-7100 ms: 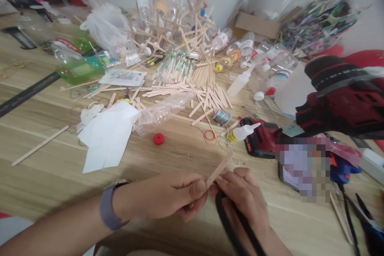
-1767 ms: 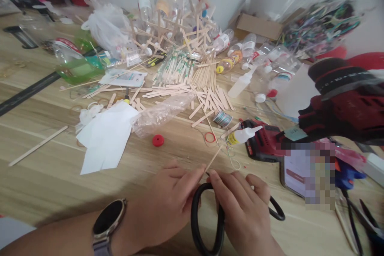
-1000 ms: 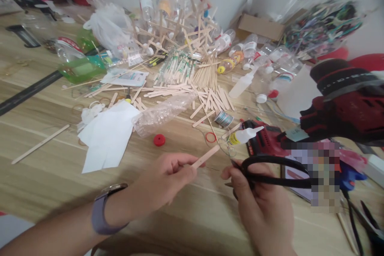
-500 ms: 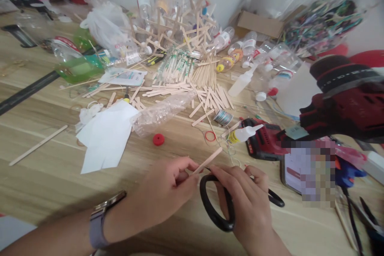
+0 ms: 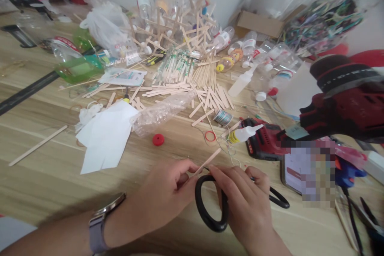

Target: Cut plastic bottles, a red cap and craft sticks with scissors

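Observation:
Between the thumb and fingers of my left hand (image 5: pixel 168 188) is a flat wooden craft stick (image 5: pixel 210 161), its free end pointing up and to the right. My right hand (image 5: pixel 246 196) is closed around black-handled scissors (image 5: pixel 211 226), gripping near the pivot rather than through the loops. One handle loop hangs at the left of that hand and the other sticks out to its right. A dark blade tip meets the stick near my left fingertips; the rest of the blades is hidden by my fingers. A red bottle cap (image 5: pixel 158 139) lies beyond my left hand.
A red power drill (image 5: pixel 345 100) and a phone (image 5: pixel 292 172) are at the right. White paper (image 5: pixel 106 136), a crumpled plastic bottle (image 5: pixel 162 114), a glue bottle (image 5: pixel 244 133) and a thread spool (image 5: pixel 223 117) lie ahead. Loose craft sticks (image 5: pixel 216 98) and bottles crowd the back.
The scissors have turned slightly, their left loop shifting a little to the left. The stick's free end has dipped slightly left, and my left wrist has rolled a little.

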Tool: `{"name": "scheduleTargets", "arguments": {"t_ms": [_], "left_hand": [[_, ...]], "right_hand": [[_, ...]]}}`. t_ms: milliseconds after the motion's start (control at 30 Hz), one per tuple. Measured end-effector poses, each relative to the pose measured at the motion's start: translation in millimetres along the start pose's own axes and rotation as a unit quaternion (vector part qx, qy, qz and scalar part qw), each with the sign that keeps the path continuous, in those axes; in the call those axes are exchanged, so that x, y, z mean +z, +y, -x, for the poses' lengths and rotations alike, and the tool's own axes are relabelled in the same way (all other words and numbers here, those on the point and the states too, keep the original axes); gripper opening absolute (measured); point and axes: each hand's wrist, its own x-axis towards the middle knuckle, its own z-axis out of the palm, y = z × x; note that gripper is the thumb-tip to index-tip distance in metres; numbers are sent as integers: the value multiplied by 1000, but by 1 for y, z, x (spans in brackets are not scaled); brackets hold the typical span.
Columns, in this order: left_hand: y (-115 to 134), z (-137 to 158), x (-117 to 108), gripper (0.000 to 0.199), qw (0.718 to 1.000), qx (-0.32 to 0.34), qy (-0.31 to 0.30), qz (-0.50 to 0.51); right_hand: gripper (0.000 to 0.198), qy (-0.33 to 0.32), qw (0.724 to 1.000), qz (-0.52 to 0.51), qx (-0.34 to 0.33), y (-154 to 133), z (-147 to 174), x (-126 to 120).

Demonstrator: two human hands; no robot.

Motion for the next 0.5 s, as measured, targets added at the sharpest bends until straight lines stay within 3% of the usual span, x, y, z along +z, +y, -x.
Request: {"name": "scheduleTargets", "arguments": {"t_ms": [500], "left_hand": [[6, -1, 0, 39, 999, -50, -11, 6]], "right_hand": [[28, 1, 1000, 11, -17, 1, 1, 0]]}}
